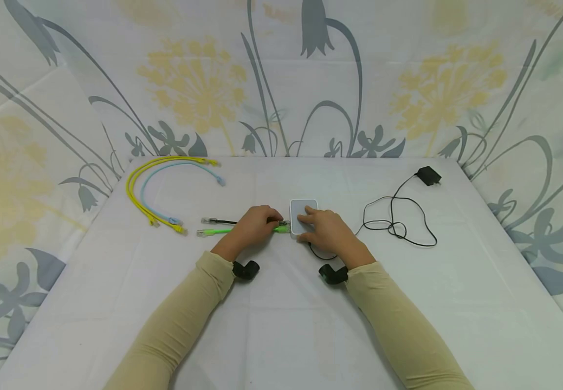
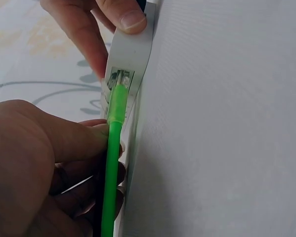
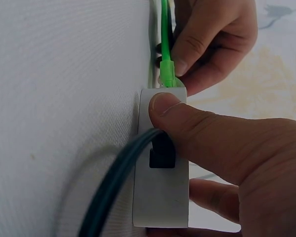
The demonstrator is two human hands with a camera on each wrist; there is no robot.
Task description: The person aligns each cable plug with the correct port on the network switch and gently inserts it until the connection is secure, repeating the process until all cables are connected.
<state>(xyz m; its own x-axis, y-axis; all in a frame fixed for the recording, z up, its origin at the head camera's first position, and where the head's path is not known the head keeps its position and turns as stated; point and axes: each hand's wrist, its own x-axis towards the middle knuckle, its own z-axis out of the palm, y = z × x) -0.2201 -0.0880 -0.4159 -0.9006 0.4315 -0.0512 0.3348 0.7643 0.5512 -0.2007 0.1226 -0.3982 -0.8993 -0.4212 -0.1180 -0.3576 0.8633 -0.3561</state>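
A small white box with a grey top [image 1: 303,210], a network device by its look, lies on the table. My right hand [image 1: 329,230] holds it, fingers on its top and thumb against the near side, beside a black power plug [image 3: 162,157]. A green network cable [image 2: 111,177] has its end in a port on the box's left side. Beyond it runs a short black network cable [image 1: 225,221], whose right end is at the box. My left hand [image 1: 253,226] pinches the black cable near that end; its fingertips are partly hidden behind the green cable in the left wrist view.
Yellow network cables [image 1: 132,194] and a light blue one [image 1: 143,196] lie curved at the back left. At the back right rests a black power adapter [image 1: 428,175], its thin cord [image 1: 425,216] looped loosely. Patterned cloth [image 1: 281,81] stands behind the white table [image 1: 281,336].
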